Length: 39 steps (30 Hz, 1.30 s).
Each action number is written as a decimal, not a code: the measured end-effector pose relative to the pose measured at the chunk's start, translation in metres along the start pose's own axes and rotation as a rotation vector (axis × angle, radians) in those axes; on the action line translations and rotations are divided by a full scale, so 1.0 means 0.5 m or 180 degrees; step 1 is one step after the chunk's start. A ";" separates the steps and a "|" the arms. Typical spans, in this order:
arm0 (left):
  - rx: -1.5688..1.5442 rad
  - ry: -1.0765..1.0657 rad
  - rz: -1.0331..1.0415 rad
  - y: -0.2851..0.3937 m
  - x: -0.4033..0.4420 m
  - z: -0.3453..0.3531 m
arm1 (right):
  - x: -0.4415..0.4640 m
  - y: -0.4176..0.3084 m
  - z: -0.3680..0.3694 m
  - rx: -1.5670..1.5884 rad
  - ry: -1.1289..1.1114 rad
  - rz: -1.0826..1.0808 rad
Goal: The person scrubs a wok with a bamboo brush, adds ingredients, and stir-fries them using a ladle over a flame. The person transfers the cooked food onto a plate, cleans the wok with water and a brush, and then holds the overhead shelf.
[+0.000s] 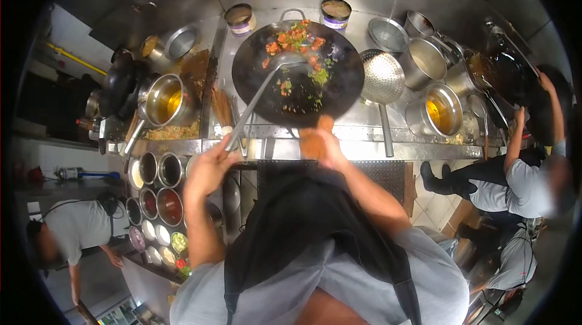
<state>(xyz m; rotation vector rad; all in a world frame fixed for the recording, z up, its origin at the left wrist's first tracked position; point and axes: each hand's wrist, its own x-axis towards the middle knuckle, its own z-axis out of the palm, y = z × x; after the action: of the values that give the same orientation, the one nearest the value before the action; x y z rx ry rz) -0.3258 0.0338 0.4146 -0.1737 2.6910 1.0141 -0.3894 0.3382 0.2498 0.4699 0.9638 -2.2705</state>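
My left hand [209, 169] is closed round the long handle of a ladle [253, 102]. The ladle's bowl rests over the black wok [251, 73], beside a heap of reddish chunks and chopped green pieces [295, 39] at the far side. Smaller green bits [319, 75] lie scattered across the wok's middle and near side. At the near rim, my right hand [330, 148] grips an orange-brown cloth [313, 145]. The cloth hides whatever part of the wok handle lies beneath it.
Right of the wok lies a perforated strainer [383, 76], beside pots including one of yellow oil [431, 120]. On the left stand another oil pot [162, 92], a bamboo brush [222, 113] and several ingredient containers [170, 207]. Co-workers stand at left [91, 228] and right [524, 185].
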 end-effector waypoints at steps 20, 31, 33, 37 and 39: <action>0.1660 0.0007 0.0677 0.012 0.231 0.034 | 0.283 -0.112 -0.012 -0.0506 0.0572 0.0143; 0.0771 -0.0672 0.0104 0.033 -0.008 -0.088 | 0.198 -0.091 0.081 -0.0286 0.0761 0.0134; 0.1111 -0.0227 0.0361 -0.001 0.039 -0.007 | 0.232 -0.040 0.032 -0.0213 0.0508 0.0006; 0.0950 0.0093 0.0199 -0.006 0.056 0.067 | 0.048 0.039 0.005 -0.0315 0.0170 -0.0199; 0.0692 0.0206 0.0335 -0.005 0.013 0.053 | 0.053 0.094 -0.058 -0.0270 0.0131 -0.0325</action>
<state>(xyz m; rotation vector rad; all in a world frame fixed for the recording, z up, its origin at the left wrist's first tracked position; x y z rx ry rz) -0.3262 0.0494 0.3920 -0.0234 2.8715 0.7468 -0.3757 0.3238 0.1920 0.4412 1.1236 -2.3074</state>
